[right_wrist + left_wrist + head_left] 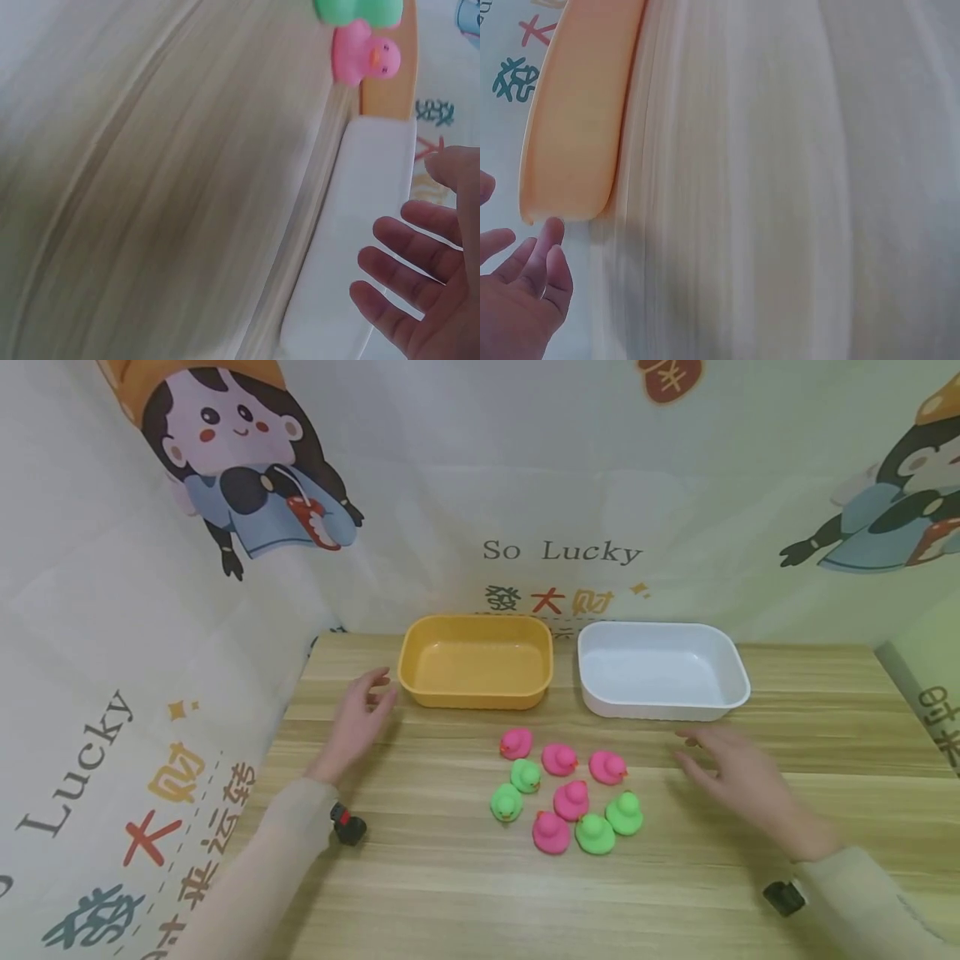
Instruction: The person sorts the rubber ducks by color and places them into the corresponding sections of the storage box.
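Note:
My left hand [358, 720] is just left of the yellow tub [476, 700], fingers loosely bent and holding nothing. In the left wrist view its fingertips overlap the near end of that tub [585, 135]. My right hand [738, 777] hovers in front of the white tub [663, 710], fingers spread and relaxed, with nothing in them. Between the hands, pink rubber ducks [560, 760] and green rubber ducks [596, 834] stand in a loose cluster on the table. The right wrist view shows one pink duck [364, 52] beside a green one [360, 10].
Both tubs stand side by side at the back of the wooden table [435, 893], close to a printed cloth backdrop [420, 510]. Another cloth wall rises along the left edge. A small black camera [348, 825] sits at the left wrist, another [784, 898] at the right.

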`<action>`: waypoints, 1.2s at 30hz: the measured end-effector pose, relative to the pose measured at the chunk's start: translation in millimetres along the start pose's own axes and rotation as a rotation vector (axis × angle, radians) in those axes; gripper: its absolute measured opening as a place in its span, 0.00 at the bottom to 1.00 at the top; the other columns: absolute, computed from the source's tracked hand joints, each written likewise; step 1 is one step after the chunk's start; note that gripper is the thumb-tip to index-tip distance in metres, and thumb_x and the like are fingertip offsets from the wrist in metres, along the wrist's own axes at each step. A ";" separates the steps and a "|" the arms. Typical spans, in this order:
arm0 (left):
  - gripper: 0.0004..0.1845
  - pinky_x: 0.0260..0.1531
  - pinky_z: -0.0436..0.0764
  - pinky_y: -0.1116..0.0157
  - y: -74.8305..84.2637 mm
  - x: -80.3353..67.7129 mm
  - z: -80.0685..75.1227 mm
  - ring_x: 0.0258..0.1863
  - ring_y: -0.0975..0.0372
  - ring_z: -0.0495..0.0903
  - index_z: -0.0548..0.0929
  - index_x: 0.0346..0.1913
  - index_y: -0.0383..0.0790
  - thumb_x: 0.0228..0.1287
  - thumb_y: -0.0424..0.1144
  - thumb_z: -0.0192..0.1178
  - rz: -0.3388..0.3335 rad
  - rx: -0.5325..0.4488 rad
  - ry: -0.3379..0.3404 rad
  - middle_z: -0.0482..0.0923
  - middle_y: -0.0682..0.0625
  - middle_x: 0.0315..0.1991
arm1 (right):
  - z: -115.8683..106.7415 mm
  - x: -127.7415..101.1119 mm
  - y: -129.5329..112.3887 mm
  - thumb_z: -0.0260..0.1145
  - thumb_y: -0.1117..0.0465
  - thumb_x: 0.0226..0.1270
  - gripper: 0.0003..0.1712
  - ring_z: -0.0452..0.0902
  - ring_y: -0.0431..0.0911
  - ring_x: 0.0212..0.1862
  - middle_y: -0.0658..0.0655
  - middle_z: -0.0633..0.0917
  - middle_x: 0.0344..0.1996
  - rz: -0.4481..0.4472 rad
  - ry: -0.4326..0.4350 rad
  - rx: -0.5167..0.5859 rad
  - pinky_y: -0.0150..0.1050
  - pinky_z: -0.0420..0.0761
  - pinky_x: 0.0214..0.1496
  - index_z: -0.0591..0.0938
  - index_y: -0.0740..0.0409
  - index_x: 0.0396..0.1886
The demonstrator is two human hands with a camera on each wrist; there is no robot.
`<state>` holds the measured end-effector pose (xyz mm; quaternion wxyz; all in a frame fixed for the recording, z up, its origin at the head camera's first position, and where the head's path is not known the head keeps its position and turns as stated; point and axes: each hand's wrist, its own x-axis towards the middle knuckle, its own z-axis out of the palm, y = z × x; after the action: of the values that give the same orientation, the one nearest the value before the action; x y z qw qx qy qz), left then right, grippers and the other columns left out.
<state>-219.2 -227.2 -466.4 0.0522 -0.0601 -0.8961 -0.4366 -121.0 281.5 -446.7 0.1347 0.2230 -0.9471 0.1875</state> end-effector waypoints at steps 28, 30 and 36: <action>0.27 0.31 0.81 0.69 10.5 25.2 16.4 0.41 0.42 0.80 0.60 0.70 0.37 0.70 0.36 0.50 -0.164 -0.299 -0.021 0.67 0.37 0.62 | 43.3 26.6 -39.5 0.66 0.53 0.61 0.17 0.80 0.46 0.45 0.52 0.84 0.42 -0.031 -0.239 0.135 0.44 0.81 0.48 0.81 0.55 0.47; 0.27 0.34 0.83 0.65 16.4 24.1 14.8 0.41 0.41 0.80 0.60 0.70 0.35 0.70 0.34 0.50 -0.179 -0.337 -0.025 0.65 0.36 0.64 | 43.9 27.5 -40.1 0.66 0.53 0.62 0.17 0.79 0.45 0.46 0.52 0.84 0.42 -0.018 -0.248 0.136 0.44 0.81 0.49 0.81 0.55 0.48; 0.27 0.43 0.82 0.57 38.2 16.9 10.7 0.35 0.52 0.83 0.57 0.70 0.31 0.70 0.30 0.48 -0.212 -0.411 -0.038 0.63 0.34 0.65 | 44.7 30.2 -40.9 0.66 0.54 0.61 0.15 0.79 0.44 0.44 0.50 0.83 0.41 -0.021 -0.242 0.125 0.43 0.81 0.48 0.81 0.54 0.46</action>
<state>-230.4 -194.4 -440.8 -0.0242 0.0170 -0.7906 -0.6116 -135.4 217.8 -464.3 0.0072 0.2619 -0.9405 0.2164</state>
